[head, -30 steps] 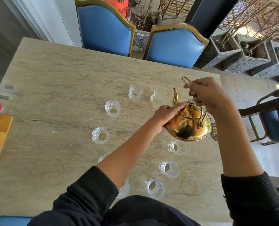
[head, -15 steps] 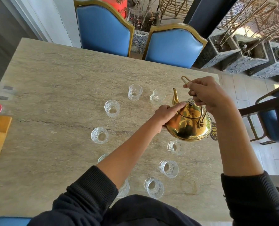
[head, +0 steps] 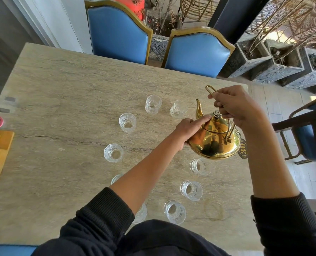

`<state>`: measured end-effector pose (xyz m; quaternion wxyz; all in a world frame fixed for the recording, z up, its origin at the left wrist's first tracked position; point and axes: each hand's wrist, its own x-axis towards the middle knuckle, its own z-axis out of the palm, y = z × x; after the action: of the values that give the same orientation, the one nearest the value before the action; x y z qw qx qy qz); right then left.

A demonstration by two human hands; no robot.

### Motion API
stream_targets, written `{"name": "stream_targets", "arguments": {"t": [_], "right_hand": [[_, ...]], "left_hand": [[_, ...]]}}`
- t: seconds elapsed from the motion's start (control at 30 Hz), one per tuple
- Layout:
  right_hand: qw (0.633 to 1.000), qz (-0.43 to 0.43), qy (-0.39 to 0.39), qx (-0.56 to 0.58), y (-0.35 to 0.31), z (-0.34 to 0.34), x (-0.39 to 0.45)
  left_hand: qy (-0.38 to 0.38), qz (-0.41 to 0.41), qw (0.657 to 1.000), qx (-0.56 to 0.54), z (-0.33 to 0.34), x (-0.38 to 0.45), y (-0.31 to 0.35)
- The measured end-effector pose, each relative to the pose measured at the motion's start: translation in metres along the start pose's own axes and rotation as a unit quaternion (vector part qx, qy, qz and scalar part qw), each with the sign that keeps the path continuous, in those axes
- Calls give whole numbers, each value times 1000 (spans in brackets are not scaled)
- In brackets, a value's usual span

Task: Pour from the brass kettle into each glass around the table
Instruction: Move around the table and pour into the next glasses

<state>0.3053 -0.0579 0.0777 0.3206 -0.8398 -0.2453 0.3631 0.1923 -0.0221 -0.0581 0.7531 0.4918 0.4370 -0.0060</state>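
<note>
Head view: right hand [head: 240, 108] gripping kettle [head: 215, 139] handle, holding it above table [head: 61, 89]; left hand [head: 188, 131] pressing lid. Spout nearing far glass [head: 178, 108], none visibly filled; next needing forward tilt.

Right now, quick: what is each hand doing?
Left hand: fingers resting on the lid side of the brass kettle, steadying it, not gripping.
Right hand: closed around the kettle's handle, holding it above the table.
</note>
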Motion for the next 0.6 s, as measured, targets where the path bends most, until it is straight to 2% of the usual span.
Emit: {"name": "stream_targets", "arguments": {"t": [0.6], "right_hand": [[1000,-4,-1,4,1,-4,2]], "left_hand": [[-4,-6,1000,-6,2,1,1]]}}
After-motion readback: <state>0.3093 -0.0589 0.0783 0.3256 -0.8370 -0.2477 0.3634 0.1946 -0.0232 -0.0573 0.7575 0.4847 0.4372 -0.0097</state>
